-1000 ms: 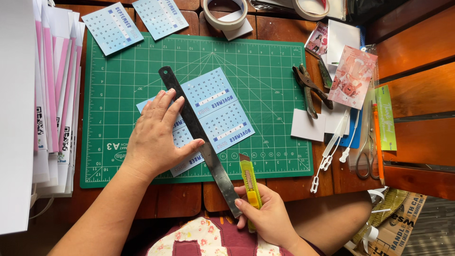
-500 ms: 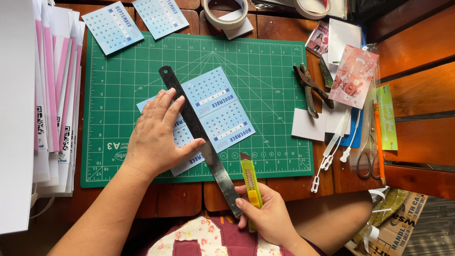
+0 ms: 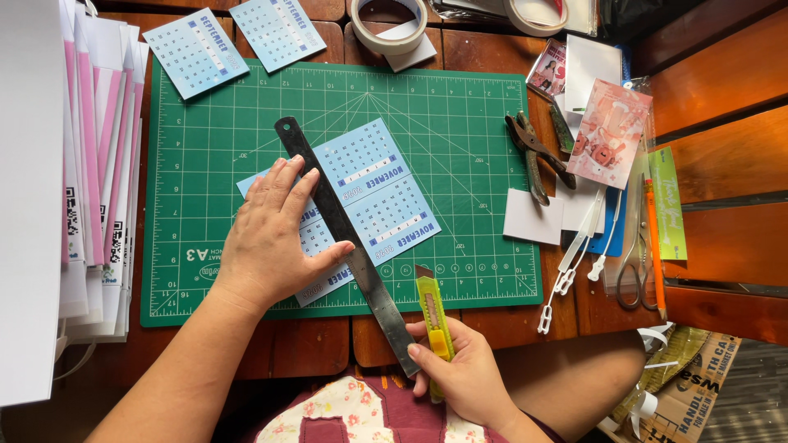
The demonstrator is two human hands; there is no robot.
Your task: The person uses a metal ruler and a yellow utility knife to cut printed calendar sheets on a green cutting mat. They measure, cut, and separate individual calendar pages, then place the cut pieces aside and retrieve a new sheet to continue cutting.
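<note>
Paper stack (image 3: 78, 180) is sitting at the far left of the counter (image 3: 312, 349), white and pink edges fanned. Two loose blue cards (image 3: 197, 51) are lying just above the green mat (image 3: 460, 123).

Left hand (image 3: 275, 238) is pressing flat, fingers spread, on the ruler (image 3: 345, 246) and on the blue sheet (image 3: 369, 201) under it — palm on the sheet's left part, thumb touching the ruler's edge. Ruler is running diagonally from upper left to lower right, its near end hanging past the mat toward the body. Sheet is lying mid-mat, tilted with the ruler.

Right hand (image 3: 464, 377) is wrapping closed around a yellow knife (image 3: 432, 316), tip pointing up, sitting at the mat's lower edge just right of the ruler; whether the blade is touching anything I cannot tell.

Judgement: the sheet is looking thin, light, easily creased and prone to sliding on the mat, so holding it down flat under the ruler suits better than pinching. Ruler is looking like stiff metal, likely slick — pressure near its middle seems best. Knife: grip on the body, away from the tip.

Further right — tape rolls (image 3: 390, 25) at the top, pliers (image 3: 533, 156), white cards (image 3: 533, 217), a pink packet (image 3: 607, 131), scissors (image 3: 636, 267), an orange pencil (image 3: 653, 238).
</note>
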